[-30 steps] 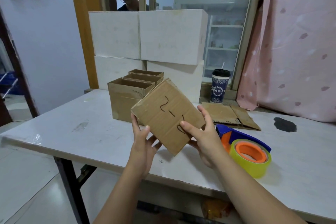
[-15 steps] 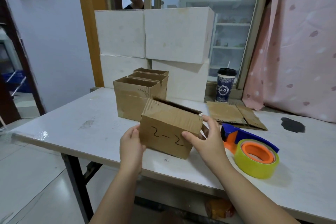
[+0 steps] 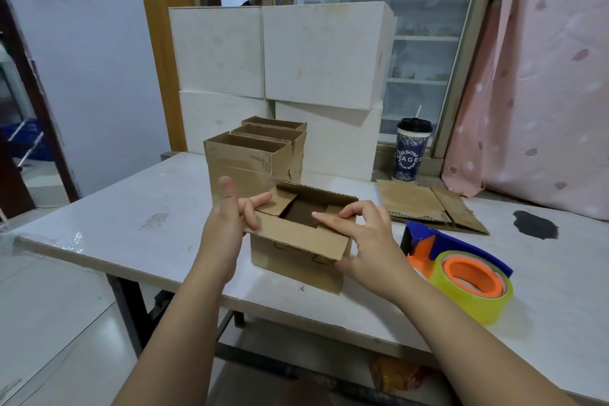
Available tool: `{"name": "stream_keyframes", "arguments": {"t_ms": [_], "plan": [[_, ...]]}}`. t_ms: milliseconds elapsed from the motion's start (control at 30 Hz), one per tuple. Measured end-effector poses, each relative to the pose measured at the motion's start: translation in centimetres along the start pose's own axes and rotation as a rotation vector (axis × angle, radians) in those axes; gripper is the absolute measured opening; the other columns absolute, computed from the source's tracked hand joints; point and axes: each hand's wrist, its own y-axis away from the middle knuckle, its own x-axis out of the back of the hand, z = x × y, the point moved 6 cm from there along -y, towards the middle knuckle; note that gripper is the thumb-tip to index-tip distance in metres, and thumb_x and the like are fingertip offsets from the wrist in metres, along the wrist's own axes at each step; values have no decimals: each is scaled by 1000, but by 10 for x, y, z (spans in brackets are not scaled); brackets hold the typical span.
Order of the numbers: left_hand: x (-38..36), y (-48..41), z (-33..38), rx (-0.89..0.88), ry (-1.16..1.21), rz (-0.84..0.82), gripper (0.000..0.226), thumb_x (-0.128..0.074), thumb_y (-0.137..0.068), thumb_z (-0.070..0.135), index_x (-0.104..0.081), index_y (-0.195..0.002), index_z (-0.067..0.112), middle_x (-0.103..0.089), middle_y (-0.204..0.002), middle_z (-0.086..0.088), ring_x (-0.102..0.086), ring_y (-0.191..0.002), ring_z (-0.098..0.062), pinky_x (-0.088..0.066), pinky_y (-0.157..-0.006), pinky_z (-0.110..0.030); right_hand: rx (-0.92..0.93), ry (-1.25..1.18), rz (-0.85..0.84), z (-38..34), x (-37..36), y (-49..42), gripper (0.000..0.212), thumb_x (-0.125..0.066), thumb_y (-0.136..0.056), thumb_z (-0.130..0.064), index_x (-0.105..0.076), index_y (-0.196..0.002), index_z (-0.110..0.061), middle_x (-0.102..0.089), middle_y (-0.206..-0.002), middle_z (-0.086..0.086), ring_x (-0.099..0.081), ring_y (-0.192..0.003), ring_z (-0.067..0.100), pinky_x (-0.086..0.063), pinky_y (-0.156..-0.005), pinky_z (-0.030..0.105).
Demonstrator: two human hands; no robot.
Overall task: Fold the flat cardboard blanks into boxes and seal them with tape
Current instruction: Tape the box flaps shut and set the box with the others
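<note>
The left hand (image 3: 227, 227) is staying fairly open, thumb raised, its fingers (image 3: 255, 209) pressing the short left flap down into the cardboard box (image 3: 296, 262). Just beyond this hand, three open-topped corrugated boxes (image 3: 250, 158) are standing in a row. The brown, rough-edged box is sitting on the white bench (image 3: 131, 224) between both hands, its long near flap (image 3: 296, 236) tilting outward. The right hand (image 3: 369, 241) is curling over the right flap, index finger lying along the near flap; its thumb is hidden, so it may be pinching or only pressing. Beyond the right hand, flat blanks (image 3: 428, 204) are lying; to its right, a blue-and-orange tape dispenser (image 3: 461, 269) is carrying a yellowish glossy roll.
</note>
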Motion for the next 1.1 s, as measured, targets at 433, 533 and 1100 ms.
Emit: {"name": "stream_keyframes", "arguments": {"t_ms": [433,533,1100], "plan": [[-22,-1,14,-215,-1068,-374,33,-37,-93,55,-59,-116,44,-17,-155,10,-41,-128,-17,-36,-85,-25,-43,132,63,-10,0,-1,81,-79,-76,-29,-21,-129,-49,-14,-129,-10,-25,-125,21,-45,-89,31],[-18,-2,15,-239,-1019,-354,46,-33,-86,66,-52,-120,43,-35,-147,4,-40,-130,-17,-40,-91,-30,-100,-37,100,-4,0,0,88,-80,-74,-27,-14,-127,-52,-16,-132,-11,-32,-122,16,-42,-92,23],[60,-7,-12,-140,-246,-45,82,-73,-59,53,-28,-127,63,-61,-121,7,-62,-107,-9,-49,-92,-30,-265,-653,225,-15,-34,-16,65,-70,-84,-33,-23,-113,-67,-34,-108,-45,-44,-103,-15,-41,-74,1]]}}
